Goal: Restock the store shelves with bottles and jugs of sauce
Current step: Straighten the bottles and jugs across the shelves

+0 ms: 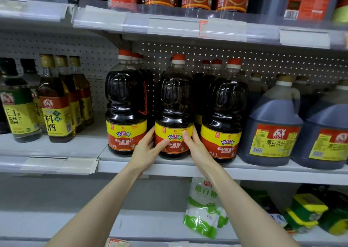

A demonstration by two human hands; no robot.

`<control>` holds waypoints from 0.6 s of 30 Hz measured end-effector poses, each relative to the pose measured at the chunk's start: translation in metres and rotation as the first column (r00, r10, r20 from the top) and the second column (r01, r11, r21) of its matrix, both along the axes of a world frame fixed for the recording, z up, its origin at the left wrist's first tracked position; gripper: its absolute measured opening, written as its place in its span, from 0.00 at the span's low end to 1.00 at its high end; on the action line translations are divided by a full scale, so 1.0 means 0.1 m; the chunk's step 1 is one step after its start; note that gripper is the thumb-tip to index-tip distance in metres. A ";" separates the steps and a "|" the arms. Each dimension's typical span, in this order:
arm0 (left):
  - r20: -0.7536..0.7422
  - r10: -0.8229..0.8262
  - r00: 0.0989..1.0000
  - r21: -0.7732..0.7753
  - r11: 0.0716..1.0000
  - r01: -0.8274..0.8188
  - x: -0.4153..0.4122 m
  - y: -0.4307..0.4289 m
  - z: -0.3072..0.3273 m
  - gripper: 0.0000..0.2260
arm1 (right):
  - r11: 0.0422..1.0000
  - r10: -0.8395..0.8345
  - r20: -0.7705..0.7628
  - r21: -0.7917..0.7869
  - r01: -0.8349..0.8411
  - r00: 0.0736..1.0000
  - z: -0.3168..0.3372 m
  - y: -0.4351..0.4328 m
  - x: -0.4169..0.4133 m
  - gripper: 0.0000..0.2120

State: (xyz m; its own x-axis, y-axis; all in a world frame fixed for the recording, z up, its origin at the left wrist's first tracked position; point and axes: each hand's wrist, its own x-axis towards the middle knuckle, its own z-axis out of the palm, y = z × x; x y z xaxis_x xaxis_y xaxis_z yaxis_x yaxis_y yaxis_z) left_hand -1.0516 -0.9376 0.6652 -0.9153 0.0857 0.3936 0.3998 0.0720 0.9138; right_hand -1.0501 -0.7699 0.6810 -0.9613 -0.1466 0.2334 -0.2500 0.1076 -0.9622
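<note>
Head view: L hand and R hand clamped on middle soy jug at shelf front.
Both hands wrapped its lower label from either side, thumbs on front; it stood btw two matching jugs, almost touching them. Risk, imo: base sat near the lip, so an off-centre shove could tip it fwd or knock a neighbour. Label read 味达美 味极鲜酱油; neighbours showed 1.8L. Further R, grey jugs read 黄豆酱油; further L, bottles read 料酒, 白醋.
</note>
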 end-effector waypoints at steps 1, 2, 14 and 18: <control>0.000 0.000 1.000 0.001 1.000 0.000 0.00 0.00 0.00 0.23 | 1.000 0.000 0.003 0.004 0.000 1.000 0.01 0.00 0.00 0.28; 0.001 -0.001 1.000 0.004 1.000 0.001 0.00 0.00 0.01 0.23 | 1.000 0.000 0.007 0.007 -0.001 1.000 0.02 0.01 0.01 0.28; 0.020 0.001 1.000 -0.007 1.000 -0.001 0.00 -0.01 0.03 0.26 | 0.999 0.016 0.043 0.034 -0.018 0.999 0.05 0.02 0.01 0.28; 0.030 0.009 0.999 -0.003 1.000 -0.009 0.02 -0.01 0.04 0.26 | 0.999 0.017 0.047 0.037 -0.019 0.999 0.06 0.01 0.03 0.28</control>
State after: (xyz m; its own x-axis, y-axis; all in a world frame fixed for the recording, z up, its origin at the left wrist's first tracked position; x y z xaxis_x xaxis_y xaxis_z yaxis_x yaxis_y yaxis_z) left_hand -1.0492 -0.9385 0.6691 -0.9276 0.0783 0.3654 0.3711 0.0778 0.9253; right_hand -1.0474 -0.7690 0.6870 -0.9681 -0.1721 0.1820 -0.2069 0.1399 -0.9683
